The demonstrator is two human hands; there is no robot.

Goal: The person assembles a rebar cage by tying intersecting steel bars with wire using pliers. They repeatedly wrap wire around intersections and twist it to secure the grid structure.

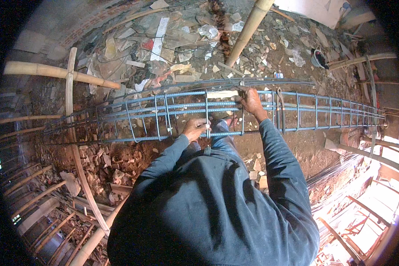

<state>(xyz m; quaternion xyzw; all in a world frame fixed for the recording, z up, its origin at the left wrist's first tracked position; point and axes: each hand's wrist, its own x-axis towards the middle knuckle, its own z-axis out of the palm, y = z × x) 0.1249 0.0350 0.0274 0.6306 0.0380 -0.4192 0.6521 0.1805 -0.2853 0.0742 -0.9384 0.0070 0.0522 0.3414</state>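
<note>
A long cage of blue-grey steel rebar (181, 106) stretches across in front of me, with stirrups (156, 116) spaced along it. My right hand (252, 103) is closed around the right end of a short pale strip (221, 94), which looks like wood. The strip lies along the far bar, its left end at a stirrup (206, 108). My left hand (195, 129) has its fingers pinched at the near lower part of that same stirrup, close to the near bar. Right of my right hand, a pair of pincers (279, 106) hangs across the cage.
Bamboo poles (248, 33) and a wooden post (69, 84) stand around the cage; another bamboo pole (62, 74) runs in from the left. Rubble and scraps (181, 48) cover the ground beyond. A bucket (318, 59) stands at the far right. Thin rods (332, 170) lie at the right.
</note>
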